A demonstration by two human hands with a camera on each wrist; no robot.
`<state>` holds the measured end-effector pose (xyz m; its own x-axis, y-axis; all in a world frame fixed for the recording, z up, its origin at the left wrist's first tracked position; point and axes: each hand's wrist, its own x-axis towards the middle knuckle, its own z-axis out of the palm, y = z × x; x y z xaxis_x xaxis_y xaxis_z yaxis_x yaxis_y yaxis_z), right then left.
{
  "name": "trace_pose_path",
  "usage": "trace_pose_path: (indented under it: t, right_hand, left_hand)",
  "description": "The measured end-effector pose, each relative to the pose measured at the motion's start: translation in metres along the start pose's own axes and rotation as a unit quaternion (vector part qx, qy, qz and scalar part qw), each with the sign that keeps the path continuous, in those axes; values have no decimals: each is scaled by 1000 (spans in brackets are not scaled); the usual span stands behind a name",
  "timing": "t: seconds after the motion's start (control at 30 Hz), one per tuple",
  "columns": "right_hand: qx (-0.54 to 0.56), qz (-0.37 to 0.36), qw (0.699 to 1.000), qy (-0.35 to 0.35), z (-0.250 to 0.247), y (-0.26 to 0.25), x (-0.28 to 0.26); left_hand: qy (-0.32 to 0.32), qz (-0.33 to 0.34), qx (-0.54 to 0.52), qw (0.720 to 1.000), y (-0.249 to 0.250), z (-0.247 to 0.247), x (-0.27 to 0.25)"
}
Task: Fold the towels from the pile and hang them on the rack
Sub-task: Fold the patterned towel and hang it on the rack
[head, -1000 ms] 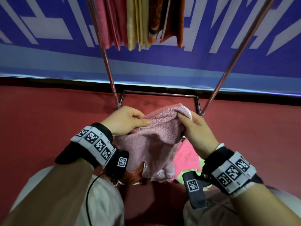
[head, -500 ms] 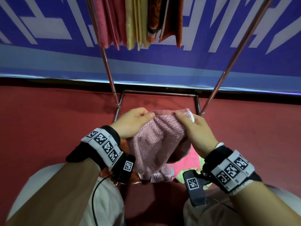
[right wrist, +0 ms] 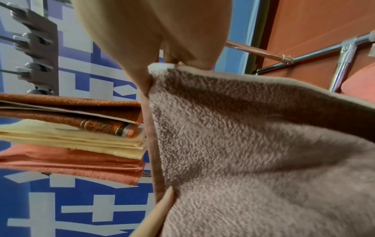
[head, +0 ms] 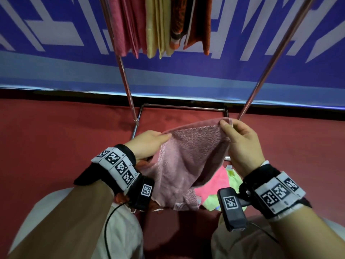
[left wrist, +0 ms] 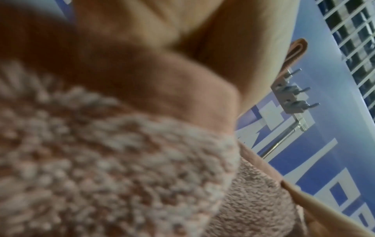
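Head view: both hands are at the middle of the frame, holding a pink towel (head: 188, 157) up by its top edge. The left hand (head: 149, 144) grips the left end of that edge, thumb on top and fingers curled underneath. The right hand (head: 240, 144) pinches the right corner between thumb and forefinger, and sits a little higher in the frame. The cloth sags between them and hangs toward the lower middle. Behind its lower right lies the pile (head: 214, 184), where bright pink and pale green cloth shows. The rack (head: 124, 71) stands on a red surface (head: 56, 137), its two metal poles running to the top of the frame. Folded hung towels (head: 158, 25) in pink, yellow and orange crowd the top centre. A blue banner (head: 56, 71) with white shapes crosses the upper half.

Left wrist view: the picture is blurred. Towel pile fills the lower left, with the hand closed over its hem above. At the right edge a grey fitting with pegs shows on the rack.

Right wrist view: at top centre, thumb and finger pinch the towel's corner. The terry spreads over the right half. Another fingertip (right wrist: 162, 202) touches the hem at lower centre. The hung towels sit at the left, and a chrome rack joint at the upper right.
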<state>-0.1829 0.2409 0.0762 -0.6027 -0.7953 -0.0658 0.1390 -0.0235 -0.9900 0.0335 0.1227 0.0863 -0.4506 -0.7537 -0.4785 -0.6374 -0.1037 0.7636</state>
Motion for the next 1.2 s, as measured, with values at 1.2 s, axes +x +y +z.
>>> trace_pose_path:
  t: [1.2]
  right_hand:
    - [-347,-179,873,-291,22,18,-33]
  left_hand:
    - [65,-24,-498,865,26,9,-3]
